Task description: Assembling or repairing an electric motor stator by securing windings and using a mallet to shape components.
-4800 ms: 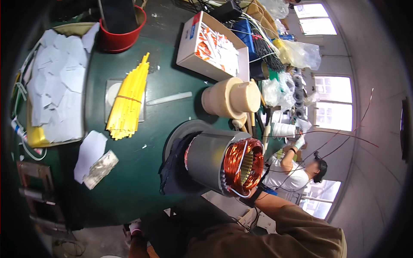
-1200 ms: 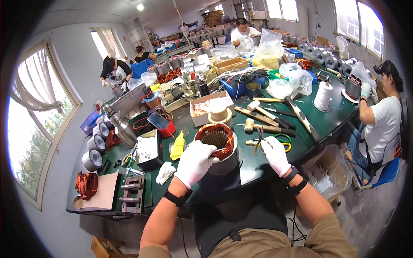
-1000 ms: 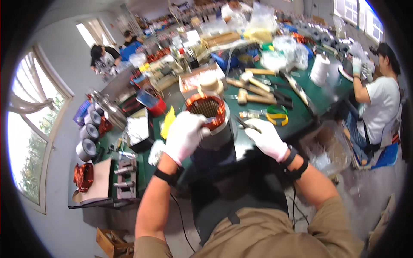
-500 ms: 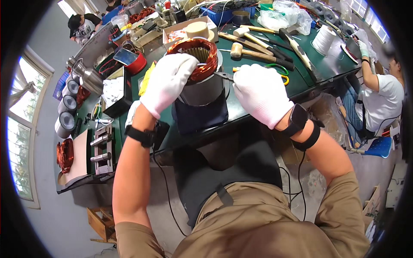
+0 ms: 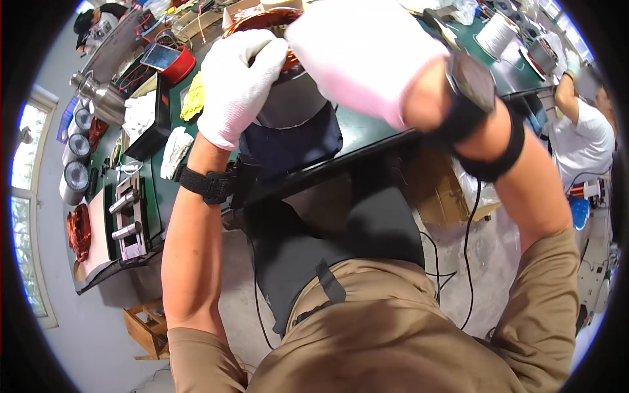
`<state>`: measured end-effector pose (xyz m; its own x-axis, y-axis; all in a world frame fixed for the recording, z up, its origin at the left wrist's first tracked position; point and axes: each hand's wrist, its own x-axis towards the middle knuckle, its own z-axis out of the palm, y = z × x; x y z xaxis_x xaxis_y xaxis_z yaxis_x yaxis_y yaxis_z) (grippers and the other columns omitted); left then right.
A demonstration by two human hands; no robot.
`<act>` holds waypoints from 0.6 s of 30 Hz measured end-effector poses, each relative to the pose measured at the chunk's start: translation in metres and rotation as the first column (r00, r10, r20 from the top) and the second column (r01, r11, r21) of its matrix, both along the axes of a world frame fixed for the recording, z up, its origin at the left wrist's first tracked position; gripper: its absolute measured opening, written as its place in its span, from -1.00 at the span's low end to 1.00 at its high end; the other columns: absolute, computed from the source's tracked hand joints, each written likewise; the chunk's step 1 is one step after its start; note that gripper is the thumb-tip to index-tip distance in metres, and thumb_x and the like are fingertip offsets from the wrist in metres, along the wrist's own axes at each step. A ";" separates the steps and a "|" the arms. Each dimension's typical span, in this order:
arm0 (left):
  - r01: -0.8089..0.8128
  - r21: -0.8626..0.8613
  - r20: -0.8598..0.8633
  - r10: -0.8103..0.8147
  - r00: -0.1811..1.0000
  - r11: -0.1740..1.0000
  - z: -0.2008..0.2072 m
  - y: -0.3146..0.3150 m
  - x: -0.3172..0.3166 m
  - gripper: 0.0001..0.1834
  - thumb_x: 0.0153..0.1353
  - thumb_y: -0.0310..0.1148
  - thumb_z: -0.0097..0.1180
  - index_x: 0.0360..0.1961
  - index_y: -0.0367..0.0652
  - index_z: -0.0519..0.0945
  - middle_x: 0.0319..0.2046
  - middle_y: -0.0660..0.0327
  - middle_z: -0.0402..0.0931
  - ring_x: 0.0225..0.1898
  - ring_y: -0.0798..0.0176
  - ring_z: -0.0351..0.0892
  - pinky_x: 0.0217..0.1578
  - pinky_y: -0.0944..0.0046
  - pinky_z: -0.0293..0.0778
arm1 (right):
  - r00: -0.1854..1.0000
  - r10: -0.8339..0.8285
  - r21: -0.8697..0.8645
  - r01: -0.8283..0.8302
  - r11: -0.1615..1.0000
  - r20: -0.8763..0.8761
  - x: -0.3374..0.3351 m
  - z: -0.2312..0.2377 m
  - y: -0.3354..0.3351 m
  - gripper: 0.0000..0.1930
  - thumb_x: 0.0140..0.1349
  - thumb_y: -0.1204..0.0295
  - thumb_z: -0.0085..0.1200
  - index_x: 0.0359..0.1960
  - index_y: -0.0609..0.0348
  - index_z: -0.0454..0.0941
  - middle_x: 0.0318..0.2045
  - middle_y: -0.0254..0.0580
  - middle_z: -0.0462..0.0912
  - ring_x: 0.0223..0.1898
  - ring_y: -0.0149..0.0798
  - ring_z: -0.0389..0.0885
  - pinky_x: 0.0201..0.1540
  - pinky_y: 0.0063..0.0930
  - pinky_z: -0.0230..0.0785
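A motor stator with a grey cylindrical body (image 5: 291, 105) stands upright on a dark blue pad (image 5: 291, 149) near the front edge of the bench. Copper wire windings (image 5: 257, 22) ring its top. My left hand (image 5: 232, 85), in a white glove, is closed at the left side of the windings, thumb against curled fingers; whatever it pinches is hidden. Also gloved, my right hand (image 5: 367, 62) is raised in front of the stator's right side and covers part of it. Its fingers are blurred and out of sight, so anything in them does not show.
Left of the stator lie a yellow cloth (image 5: 192, 98), a white glove (image 5: 175, 152) and a black tray (image 5: 157, 124) of white pieces. A metal fixture (image 5: 131, 219) and a copper coil (image 5: 78, 232) sit farther left. A white spool (image 5: 496, 36) stands right. Another person (image 5: 580, 134) sits at the far right.
My right hand has risen toward me and moved left across the stator; the metal tool seen at its fingertips is now hidden. My left hand stays at the windings. The whole view has shifted.
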<state>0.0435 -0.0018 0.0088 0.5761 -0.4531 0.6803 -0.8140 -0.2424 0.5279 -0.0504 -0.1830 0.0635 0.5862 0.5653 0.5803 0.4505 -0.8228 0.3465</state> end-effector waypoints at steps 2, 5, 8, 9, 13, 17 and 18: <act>-0.007 0.050 -0.037 0.008 0.999 0.999 0.003 0.001 0.001 -0.73 0.32 -0.29 0.16 -0.40 -0.30 0.64 -0.49 0.02 0.59 -0.43 0.02 0.61 -0.30 0.14 0.49 | 0.917 -0.232 -0.079 0.218 0.973 -0.326 -0.004 0.027 0.003 -0.80 0.16 0.35 0.13 -0.32 0.11 0.78 -0.33 0.02 0.78 -0.29 0.11 0.77 -0.20 -0.11 0.62; -0.039 0.129 -0.031 0.043 0.999 0.991 0.005 0.004 -0.004 -0.73 0.35 -0.27 0.15 -0.30 -0.31 0.67 -0.40 0.01 0.64 -0.31 0.02 0.65 -0.22 0.13 0.52 | 0.963 -0.180 -0.064 0.170 0.983 -0.200 -0.010 0.002 -0.014 -0.84 0.17 0.42 0.12 -0.30 0.17 0.71 -0.39 0.01 0.73 -0.30 0.01 0.76 -0.21 -0.16 0.60; -0.034 0.155 0.098 0.019 0.995 0.987 -0.003 0.015 0.008 -0.72 0.39 -0.27 0.13 -0.13 -0.30 0.68 -0.24 0.02 0.69 -0.14 -0.01 0.68 -0.08 0.08 0.56 | 0.982 -0.151 0.054 0.158 0.986 -0.117 -0.029 -0.024 -0.021 -0.85 0.16 0.44 0.08 -0.35 0.16 0.69 -0.43 -0.04 0.72 -0.37 0.01 0.74 -0.22 -0.15 0.57; -0.082 0.198 0.351 0.007 0.936 0.977 -0.005 0.014 0.012 -0.73 0.40 -0.29 0.12 -0.10 -0.28 0.68 -0.21 0.03 0.69 -0.13 -0.03 0.67 -0.04 0.06 0.57 | 0.970 -0.190 0.059 0.201 0.978 -0.151 -0.038 -0.029 -0.019 -0.86 0.16 0.43 0.08 -0.37 0.14 0.70 -0.44 -0.05 0.72 -0.37 -0.01 0.74 -0.23 -0.15 0.57; -0.158 0.286 0.407 0.030 0.913 0.945 -0.005 0.009 0.003 -0.76 0.42 -0.34 0.13 -0.03 -0.26 0.67 -0.13 0.02 0.68 -0.09 -0.05 0.67 0.02 0.08 0.55 | 0.959 -0.262 0.081 0.271 0.959 -0.112 -0.040 -0.043 -0.001 -0.86 0.16 0.40 0.11 -0.44 0.09 0.70 -0.48 -0.09 0.72 -0.38 -0.07 0.75 -0.27 -0.18 0.56; -0.265 0.225 0.685 0.041 0.727 0.937 -0.012 0.005 0.007 -0.81 0.36 -0.40 0.14 -0.09 -0.23 0.69 -0.16 0.06 0.69 -0.10 -0.03 0.67 -0.01 0.07 0.56 | 0.934 -0.343 0.075 0.351 0.933 -0.100 -0.036 -0.051 0.009 -0.87 0.15 0.37 0.12 -0.44 0.07 0.70 -0.51 -0.14 0.71 -0.39 -0.10 0.75 -0.32 -0.23 0.55; -0.265 0.148 0.747 0.068 0.662 0.953 -0.014 0.000 0.007 -0.83 0.32 -0.39 0.14 -0.16 -0.18 0.71 -0.23 0.09 0.70 -0.18 0.00 0.67 -0.08 0.04 0.57 | 0.936 -0.338 0.071 0.345 0.936 -0.101 -0.033 -0.049 0.009 -0.87 0.15 0.37 0.12 -0.44 0.07 0.70 -0.51 -0.14 0.71 -0.39 -0.10 0.75 -0.32 -0.23 0.55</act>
